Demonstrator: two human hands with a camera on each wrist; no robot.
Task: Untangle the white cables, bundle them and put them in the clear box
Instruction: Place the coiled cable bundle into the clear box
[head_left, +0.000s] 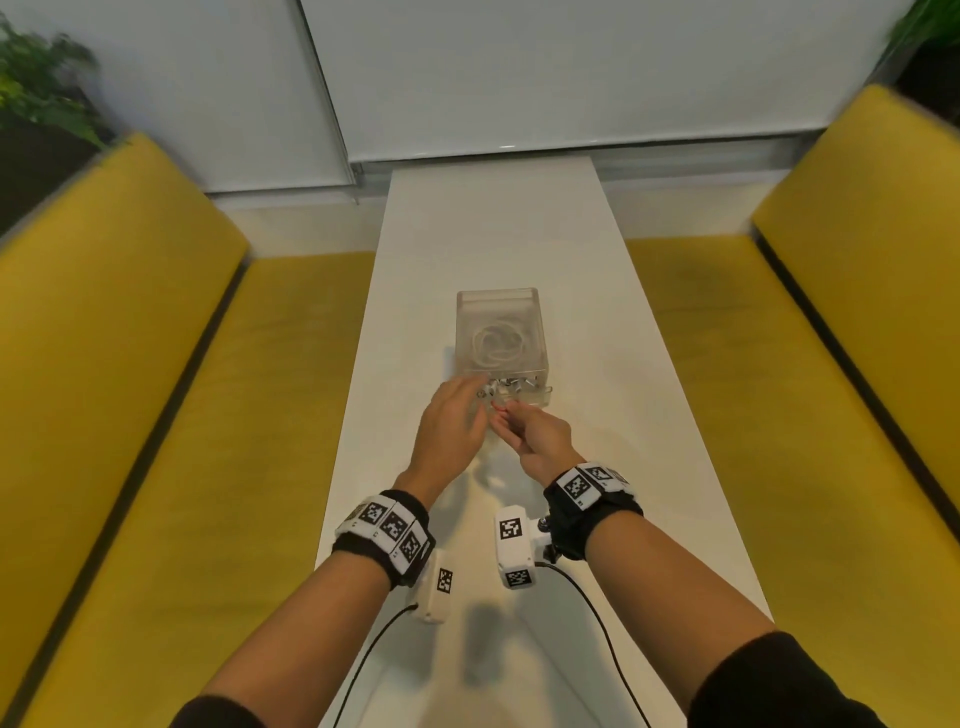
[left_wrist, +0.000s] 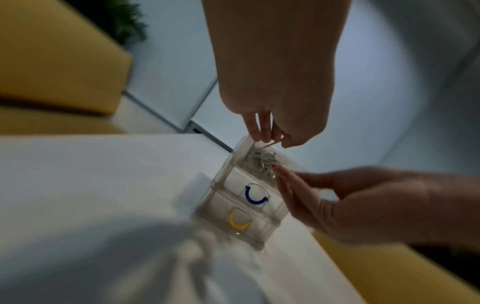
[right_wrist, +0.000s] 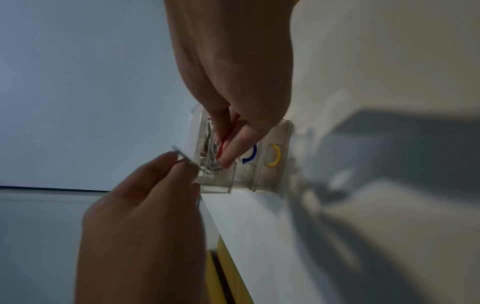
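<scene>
Pinching a plug end, the left hand hovers over the white cables lying in the pulled-out top drawer of the clear box. The right hand, fingers straight, touches the drawer front. Light, limp and springy, they want gripping mid-coil.

White cables lie coiled inside clear box.

The right hand covers most of the red handle on the clear box; the thin piece pinched by the left hand is too blurred to name (both wrist views smear).
</scene>
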